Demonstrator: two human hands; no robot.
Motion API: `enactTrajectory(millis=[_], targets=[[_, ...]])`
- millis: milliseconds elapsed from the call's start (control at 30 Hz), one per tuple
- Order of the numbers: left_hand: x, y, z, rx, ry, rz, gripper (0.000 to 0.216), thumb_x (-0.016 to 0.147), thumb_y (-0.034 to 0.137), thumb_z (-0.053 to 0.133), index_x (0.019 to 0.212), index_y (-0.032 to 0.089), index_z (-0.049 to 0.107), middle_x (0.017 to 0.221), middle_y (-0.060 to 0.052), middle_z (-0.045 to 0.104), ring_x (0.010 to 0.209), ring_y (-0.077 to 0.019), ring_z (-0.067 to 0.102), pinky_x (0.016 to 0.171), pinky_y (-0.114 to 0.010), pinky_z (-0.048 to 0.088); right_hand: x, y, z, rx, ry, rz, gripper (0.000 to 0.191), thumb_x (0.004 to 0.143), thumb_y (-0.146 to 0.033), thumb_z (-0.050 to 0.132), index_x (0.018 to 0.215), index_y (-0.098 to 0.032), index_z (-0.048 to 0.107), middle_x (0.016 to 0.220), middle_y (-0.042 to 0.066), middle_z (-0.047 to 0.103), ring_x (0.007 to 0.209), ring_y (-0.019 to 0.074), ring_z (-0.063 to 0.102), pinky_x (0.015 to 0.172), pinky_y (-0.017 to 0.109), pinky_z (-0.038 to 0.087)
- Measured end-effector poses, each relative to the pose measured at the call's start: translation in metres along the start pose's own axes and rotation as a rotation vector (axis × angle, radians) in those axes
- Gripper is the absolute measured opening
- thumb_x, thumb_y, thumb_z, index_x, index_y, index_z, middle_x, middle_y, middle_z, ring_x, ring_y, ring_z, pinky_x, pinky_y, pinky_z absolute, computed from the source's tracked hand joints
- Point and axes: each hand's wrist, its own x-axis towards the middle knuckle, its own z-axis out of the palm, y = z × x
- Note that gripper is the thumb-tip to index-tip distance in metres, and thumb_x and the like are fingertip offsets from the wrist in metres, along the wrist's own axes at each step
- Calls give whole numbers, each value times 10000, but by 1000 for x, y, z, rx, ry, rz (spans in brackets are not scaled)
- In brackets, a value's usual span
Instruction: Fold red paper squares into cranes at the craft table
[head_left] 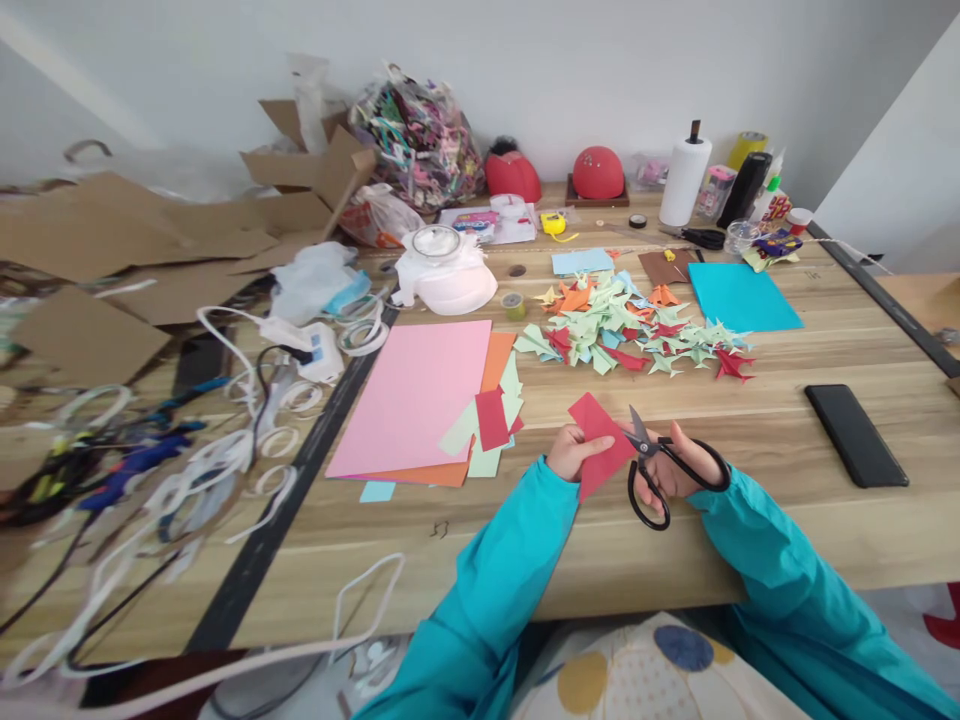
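My left hand pinches a red sheet of paper between thumb and fingers above the front of the table. Black-handled scissors are in my right hand, blades apart at the right edge of the red paper. Whether the blades have cut into it I cannot tell. Left of my hands, cut red and pale green paper pieces lie on the corner of a stack of pink sheets and orange sheets. Beyond my hands is a heap of folded paper cranes in green, red, orange and blue.
A black phone lies at the right. Blue paper rests behind the cranes. White cables, a power strip and cardboard cover the left side. A paper towel roll stands at the back.
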Motion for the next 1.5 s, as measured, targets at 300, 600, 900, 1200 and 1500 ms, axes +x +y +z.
enactTrajectory(millis=[300,600,900,1200,1500], targets=[[1,-2,1,-62,-40,6,323,657,335,698,862,85,697,885,-130,699,834,-253,654,734,-313,500,-1,-3,2,-4,3,63,788,765,-711,-21,1377,-214,-19,695,61,642,497,187,602,459,287,440],[7,-9,-1,-107,120,57,274,574,325,754,701,92,687,722,-99,704,646,-203,651,626,-288,498,0,0,-1,-13,22,84,804,759,-731,32,1378,-217,30,693,57,641,502,189,600,470,301,443],[6,-9,-1,-116,119,30,274,559,302,765,713,86,699,746,-112,706,688,-230,662,694,-332,506,0,-1,2,-32,77,55,796,755,-743,67,1355,-223,120,672,39,634,492,167,585,474,290,433],[6,-9,-1,-151,173,-8,249,503,270,792,625,83,683,609,-84,684,562,-185,631,581,-280,484,-1,0,-1,2,30,26,813,751,-753,148,1357,-211,148,687,51,636,502,178,594,446,262,421],[5,-4,2,-192,241,-25,261,483,250,800,645,82,684,658,-86,696,576,-181,633,584,-276,472,1,-3,-2,12,103,38,895,717,-775,54,1358,-168,199,631,56,620,472,178,570,421,265,417]])
